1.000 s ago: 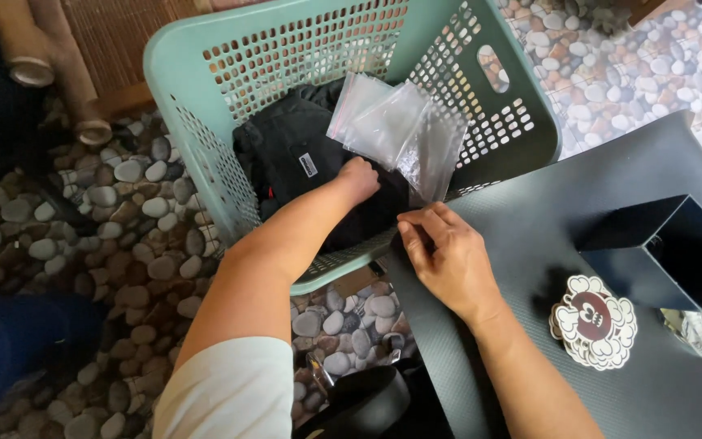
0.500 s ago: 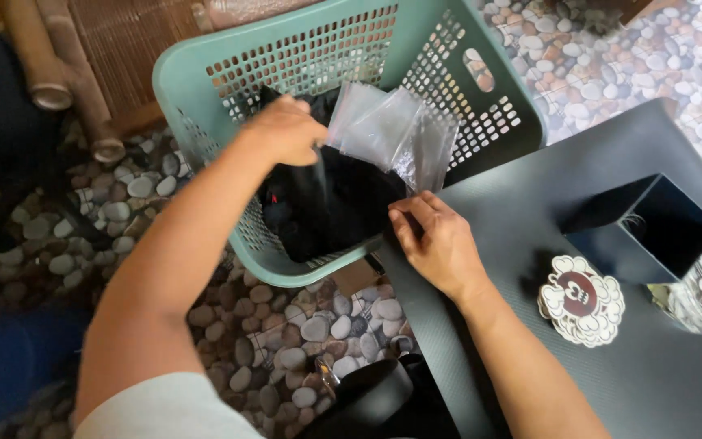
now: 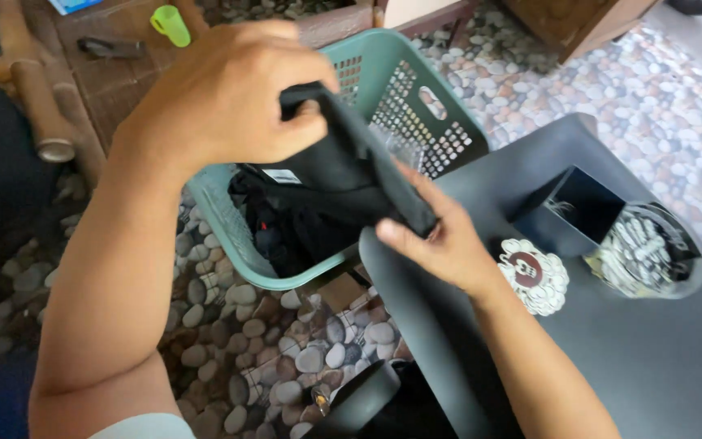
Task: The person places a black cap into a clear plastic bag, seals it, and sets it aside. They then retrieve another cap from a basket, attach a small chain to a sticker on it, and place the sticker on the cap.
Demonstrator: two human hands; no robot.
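We hold the black garment above the green basket: left hand closed on its upper end, right hand pinching its lower end near the counter. Its long axis slopes from basket towards counter.

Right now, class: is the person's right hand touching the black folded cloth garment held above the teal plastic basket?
Touching. The head view shows the right hand pinching the black folded cloth garment's lower edge, thumb over the fabric, no gap visible.
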